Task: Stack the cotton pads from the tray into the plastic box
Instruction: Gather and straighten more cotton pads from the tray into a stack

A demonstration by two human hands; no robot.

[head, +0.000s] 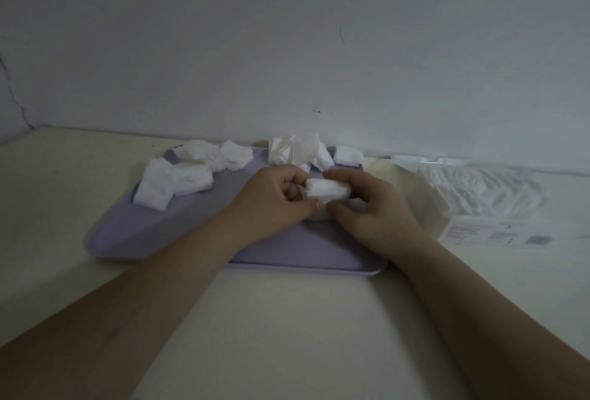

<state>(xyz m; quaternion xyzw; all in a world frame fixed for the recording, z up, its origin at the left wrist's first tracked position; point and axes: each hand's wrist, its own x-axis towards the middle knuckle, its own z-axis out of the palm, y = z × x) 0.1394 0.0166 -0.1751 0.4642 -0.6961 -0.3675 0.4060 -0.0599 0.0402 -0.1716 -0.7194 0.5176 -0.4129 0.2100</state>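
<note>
A lilac tray [134, 233] lies on the table with loose white cotton pads [178, 179] piled at its far left and more pads [300, 150] at its far edge. Over the tray's middle, my left hand [274, 201] and my right hand [370, 208] together grip a small stack of cotton pads [327, 190], fingers curled round its two ends. The clear plastic box [472, 195], holding rows of white pads, stands to the right of the tray.
The pale table meets a grey wall just behind the tray. A white printed label [498, 233] lies in front of the box. Bare table surface stretches left of the tray and toward me.
</note>
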